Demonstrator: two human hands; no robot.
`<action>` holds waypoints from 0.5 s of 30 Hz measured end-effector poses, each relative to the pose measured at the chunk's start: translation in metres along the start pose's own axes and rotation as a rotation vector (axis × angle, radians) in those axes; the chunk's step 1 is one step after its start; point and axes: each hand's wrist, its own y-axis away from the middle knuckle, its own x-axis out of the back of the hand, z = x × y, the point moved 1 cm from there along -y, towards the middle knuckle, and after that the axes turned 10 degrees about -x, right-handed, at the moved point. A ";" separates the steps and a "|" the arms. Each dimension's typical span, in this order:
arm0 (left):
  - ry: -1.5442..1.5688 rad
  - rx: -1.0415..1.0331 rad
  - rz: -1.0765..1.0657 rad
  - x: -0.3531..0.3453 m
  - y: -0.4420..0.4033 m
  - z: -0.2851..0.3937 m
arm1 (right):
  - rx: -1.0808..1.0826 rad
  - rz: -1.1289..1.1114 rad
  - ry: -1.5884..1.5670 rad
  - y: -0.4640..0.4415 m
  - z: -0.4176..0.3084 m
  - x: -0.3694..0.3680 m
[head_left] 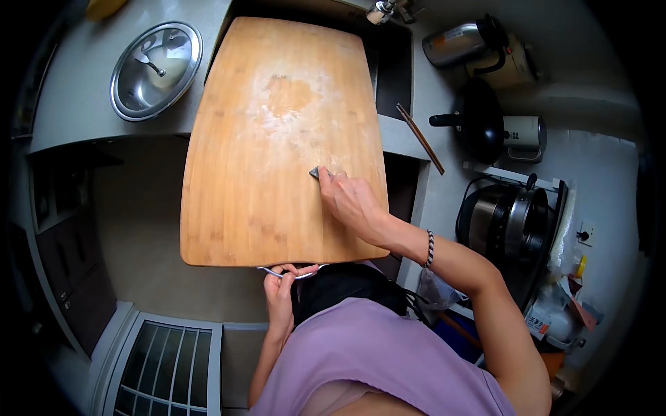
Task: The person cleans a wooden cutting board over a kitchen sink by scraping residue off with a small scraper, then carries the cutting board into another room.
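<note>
A large wooden cutting board (pixel 243 201) reaches from over the sink toward my body, with white powdery residue (pixel 277 121) smeared around its upper middle. My left hand (pixel 281 295) is closed around the metal handle (pixel 305 276) at the board's near edge. On the board's right half, my right hand (pixel 354 204) grips a small flat grey blade (pixel 315 172). Only its dark tip shows past the fingers, resting at the board's surface; the rest is hidden in the hand.
A lidded steel bowl or pot (pixel 157 71) stands on the left counter. Along the right counter are chopsticks (pixel 421 139), a steel kettle (pixel 458 43), a black pan (pixel 479 121) and a rack with pots (pixel 517 218). A faucet (pixel 381 12) is at the top.
</note>
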 end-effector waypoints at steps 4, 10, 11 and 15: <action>0.051 0.053 0.051 0.015 -0.010 -0.025 | 0.040 -0.018 0.090 -0.042 0.014 -0.022; 0.187 0.051 0.160 0.036 -0.026 -0.054 | -0.007 -0.029 -0.141 0.015 -0.006 -0.042; 0.223 0.060 0.115 0.040 -0.028 -0.057 | -0.058 -0.003 -0.275 0.014 -0.004 -0.046; 0.265 0.195 0.045 0.039 -0.035 -0.029 | -0.195 0.071 -0.605 0.018 -0.001 -0.046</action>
